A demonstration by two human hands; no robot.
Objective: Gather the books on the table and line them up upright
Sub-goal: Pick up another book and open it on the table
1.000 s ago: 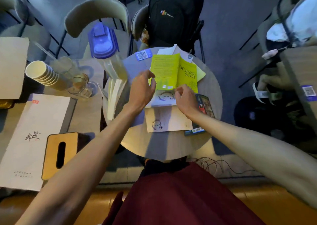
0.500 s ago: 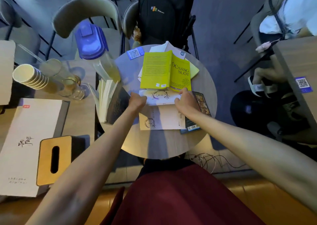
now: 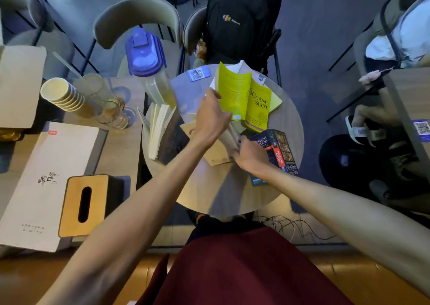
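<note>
On the side table at far left sit a stack of paper cups point(image 3: 61, 93) and a wooden tissue box point(image 3: 84, 205), with a blue-lidded pitcher point(image 3: 146, 56) behind; none belong to the job. At the left edge of the round table point(image 3: 223, 195) a dark book point(image 3: 162, 134) already stands upright, its pages fanned loose. Beside it the left hand point(image 3: 213, 116) reaches over the middle of the table, fingers bent against the near edge of the yellow book point(image 3: 244, 100), which stands open on end like a tent; whether it actually grips the cover I cannot tell. Under and between the hands lie pale, thin booklets point(image 3: 217, 154), tilted and partly raised. The right hand point(image 3: 250, 152) is curled on their right edge, seemingly pinching them. Touching its wrist, a dark paperback point(image 3: 278, 150) lies flat near the table's right rim. These look like light, floppy softcovers: the covers will likely bow and the glossy ones may slide, so each is best taken near the spine, thumb on one face and fingers on the other. The thin booklets probably will not stand alone and need pressing between stiffer neighbours.
</note>
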